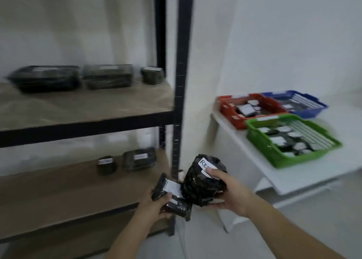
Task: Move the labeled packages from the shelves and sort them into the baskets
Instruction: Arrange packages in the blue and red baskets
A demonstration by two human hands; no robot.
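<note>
While I stood in front of the shelving, this is how things lay:

My left hand: my left hand (pixel 156 204) gripped a flat black package (pixel 172 198), thumb curled over its white label, low in front of the lower shelf's front edge.

My right hand: my right hand (pixel 229 190) clasped a bulkier black package (pixel 201 182), thumb on top pressing its white label, fingers curled underneath; the letters "RE" showed, the rest hidden by my thumb.

The two held packages: they touched each other, the bulky one to the right and slightly above the flat one, both clear of the shelves and well apart from the baskets.

Upper shelf: the upper shelf (pixel 88 109) carried three dark wrapped packages (pixel 106 76) in a row at the back, too blurred to read.

Lower shelf: the lower shelf (pixel 58 190) carried two more packages (pixel 139 158), side by side near its right end.

Baskets: on a white table (pixel 260 170) to my right sat a red basket (pixel 231 109), a blue basket (pixel 305 104) just beside it, and a green basket (pixel 266 149) nearer me, each holding labeled packages.
</note>
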